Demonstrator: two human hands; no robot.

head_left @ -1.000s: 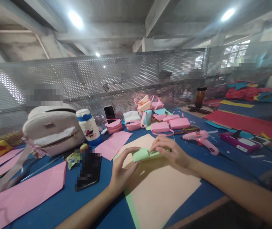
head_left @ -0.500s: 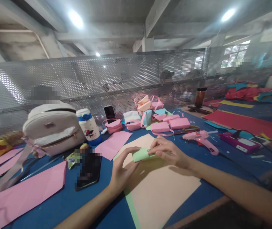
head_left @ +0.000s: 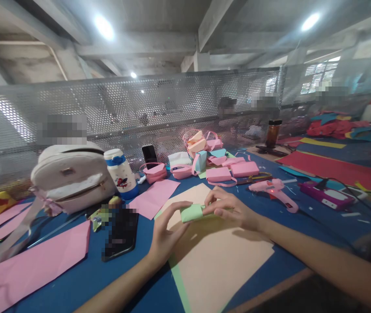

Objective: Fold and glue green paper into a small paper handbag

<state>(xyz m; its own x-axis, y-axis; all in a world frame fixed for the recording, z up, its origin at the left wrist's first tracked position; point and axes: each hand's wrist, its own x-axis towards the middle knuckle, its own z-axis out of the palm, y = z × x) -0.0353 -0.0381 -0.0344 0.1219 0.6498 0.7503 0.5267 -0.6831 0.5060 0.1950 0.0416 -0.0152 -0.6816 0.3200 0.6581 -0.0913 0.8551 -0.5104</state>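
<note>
A small light green folded paper piece (head_left: 192,213), shaped like a little box, is up above the peach paper sheets (head_left: 224,256). My left hand (head_left: 167,230) grips its left end, with the thumb below and the fingers along the top. At its right end, the fingertips of my right hand (head_left: 233,208) are pinched on the paper's edge. Part of the green paper is hidden behind those fingers. Under the peach sheets, a green sheet (head_left: 180,282) shows along the left side.
A pink glue gun (head_left: 275,191) with a lit red light lies to the right, near a purple power strip (head_left: 327,195). Small pink paper bags (head_left: 220,174) stand ahead. Leftward are a phone (head_left: 122,234), a cartoon bottle (head_left: 122,174), a backpack (head_left: 71,178) and pink sheets (head_left: 42,265).
My right hand has shifted slightly, its fingers bending more at the green paper's right end. The left hand keeps its hold almost unmoved.
</note>
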